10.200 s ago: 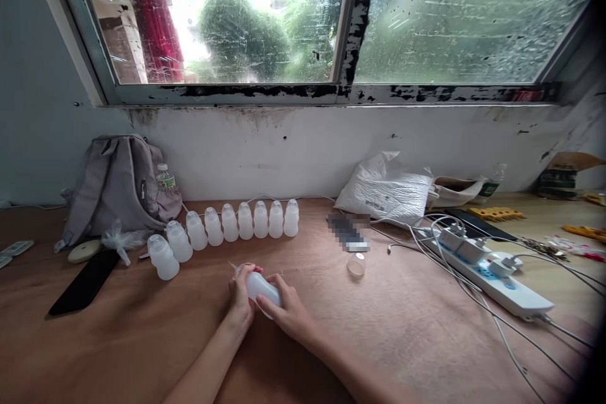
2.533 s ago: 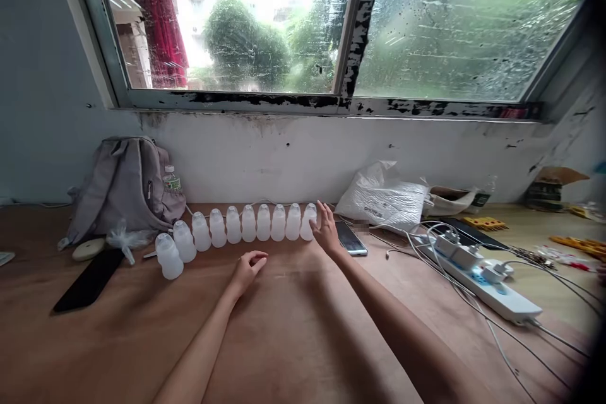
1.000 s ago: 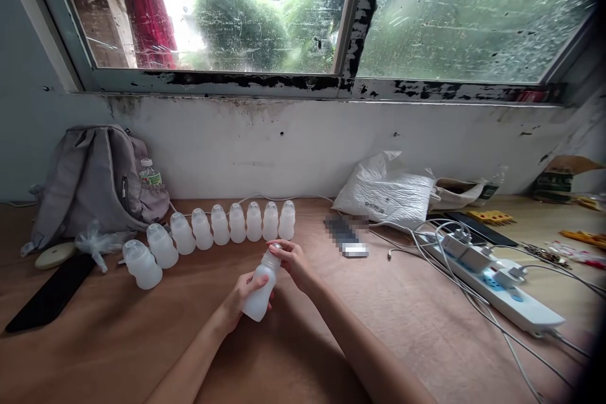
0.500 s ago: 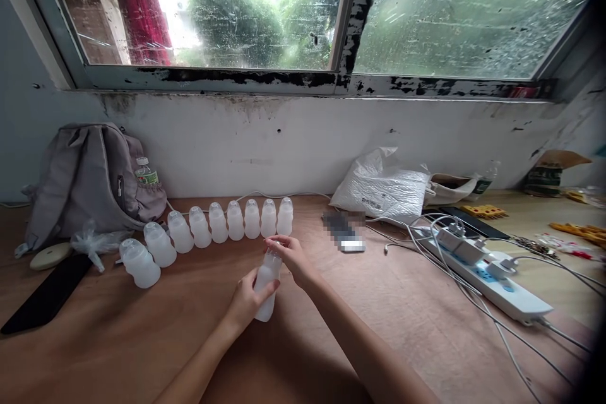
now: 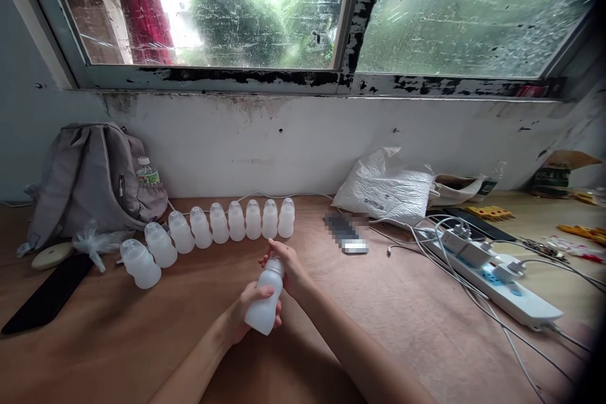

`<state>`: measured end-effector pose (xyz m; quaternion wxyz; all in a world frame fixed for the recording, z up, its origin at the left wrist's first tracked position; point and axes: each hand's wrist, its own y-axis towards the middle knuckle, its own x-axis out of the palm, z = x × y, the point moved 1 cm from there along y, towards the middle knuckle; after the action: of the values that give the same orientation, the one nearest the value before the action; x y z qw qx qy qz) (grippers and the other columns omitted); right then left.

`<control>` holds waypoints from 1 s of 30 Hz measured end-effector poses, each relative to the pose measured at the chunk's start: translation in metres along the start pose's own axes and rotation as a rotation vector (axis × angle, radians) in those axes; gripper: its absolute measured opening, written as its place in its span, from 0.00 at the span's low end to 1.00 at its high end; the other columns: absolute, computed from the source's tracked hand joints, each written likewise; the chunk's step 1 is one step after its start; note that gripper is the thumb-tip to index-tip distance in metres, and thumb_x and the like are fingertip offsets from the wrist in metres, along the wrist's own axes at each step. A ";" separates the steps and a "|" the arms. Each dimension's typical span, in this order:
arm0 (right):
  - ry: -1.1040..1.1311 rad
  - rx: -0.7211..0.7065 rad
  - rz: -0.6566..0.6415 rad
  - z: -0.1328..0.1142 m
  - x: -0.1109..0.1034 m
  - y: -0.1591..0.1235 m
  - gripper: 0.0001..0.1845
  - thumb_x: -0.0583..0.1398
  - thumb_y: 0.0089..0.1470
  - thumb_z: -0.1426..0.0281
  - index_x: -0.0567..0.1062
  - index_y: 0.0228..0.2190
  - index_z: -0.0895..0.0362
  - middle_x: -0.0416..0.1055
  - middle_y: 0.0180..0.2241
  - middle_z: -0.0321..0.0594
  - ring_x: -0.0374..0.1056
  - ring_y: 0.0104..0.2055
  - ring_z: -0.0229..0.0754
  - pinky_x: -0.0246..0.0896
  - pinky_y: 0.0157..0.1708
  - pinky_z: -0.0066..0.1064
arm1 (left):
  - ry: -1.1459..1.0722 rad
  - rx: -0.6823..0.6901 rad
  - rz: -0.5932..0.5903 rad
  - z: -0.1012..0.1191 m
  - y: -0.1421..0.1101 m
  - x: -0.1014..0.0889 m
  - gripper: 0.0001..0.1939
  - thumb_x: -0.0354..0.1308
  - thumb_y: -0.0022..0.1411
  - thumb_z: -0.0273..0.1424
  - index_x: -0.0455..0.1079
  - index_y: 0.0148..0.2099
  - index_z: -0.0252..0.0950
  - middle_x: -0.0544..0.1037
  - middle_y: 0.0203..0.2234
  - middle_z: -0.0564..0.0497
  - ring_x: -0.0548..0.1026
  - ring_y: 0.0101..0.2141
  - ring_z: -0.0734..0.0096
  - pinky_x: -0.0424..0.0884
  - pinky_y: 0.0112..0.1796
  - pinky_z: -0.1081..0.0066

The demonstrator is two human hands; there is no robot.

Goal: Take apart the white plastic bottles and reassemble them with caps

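A frosted white baby bottle (image 5: 262, 309) is tilted in front of me, its base toward me and its neck pointing away to the right. My left hand (image 5: 243, 312) is wrapped round its body, thumb across the upper side. Closed over the top end of the bottle is my right hand (image 5: 285, 263); its fingers hide whatever sits on the neck, where ridges show just below. Beyond my hands, several similar baby bottles (image 5: 219, 225) with clear domed tops stand upright in a curved row on the wooden table (image 5: 189, 303).
A grey backpack (image 5: 89, 183), a plastic bag (image 5: 99, 241) and a black flat piece (image 5: 50, 293) lie at left. On the right are a phone (image 5: 348, 232), a silvery mailing bag (image 5: 386, 189) and a white power strip (image 5: 502, 284) with trailing cables.
The bottle's base has swung toward me and slightly left, so it tilts more. My left hand has turned with it. The right hand has moved slightly down and closed further over the top.
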<state>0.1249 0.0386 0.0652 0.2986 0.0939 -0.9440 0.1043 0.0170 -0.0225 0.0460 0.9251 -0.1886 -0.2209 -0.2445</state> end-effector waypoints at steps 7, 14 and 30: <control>-0.028 -0.132 0.120 -0.006 -0.006 0.006 0.15 0.61 0.39 0.59 0.66 0.19 0.58 0.65 0.17 0.34 0.64 0.22 0.37 0.58 0.23 0.27 | -0.208 0.004 -0.131 -0.002 -0.003 -0.001 0.22 0.50 0.51 0.40 0.63 0.43 0.28 0.67 0.20 0.51 0.68 0.18 0.75 0.58 0.21 0.75; -0.548 -0.340 0.377 -0.054 -0.060 0.023 0.10 0.56 0.41 0.63 0.67 0.25 0.57 0.69 0.25 0.37 0.65 0.27 0.38 0.56 0.26 0.27 | -0.079 0.056 -0.095 0.001 -0.002 0.003 0.18 0.52 0.52 0.34 0.62 0.44 0.31 0.69 0.25 0.49 0.69 0.22 0.72 0.61 0.25 0.72; -1.766 -0.020 0.367 -0.061 -0.091 0.022 0.20 0.60 0.40 0.67 0.66 0.39 0.57 0.70 0.33 0.47 0.65 0.37 0.47 0.52 0.32 0.32 | -0.127 0.172 0.116 0.009 0.001 -0.007 0.20 0.52 0.52 0.34 0.60 0.48 0.37 0.69 0.29 0.51 0.69 0.25 0.72 0.65 0.27 0.70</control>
<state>0.2259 0.0856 0.0579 -0.5556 -0.0151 -0.8307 0.0321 0.0090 -0.0151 0.0498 0.9347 -0.1364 -0.2877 -0.1581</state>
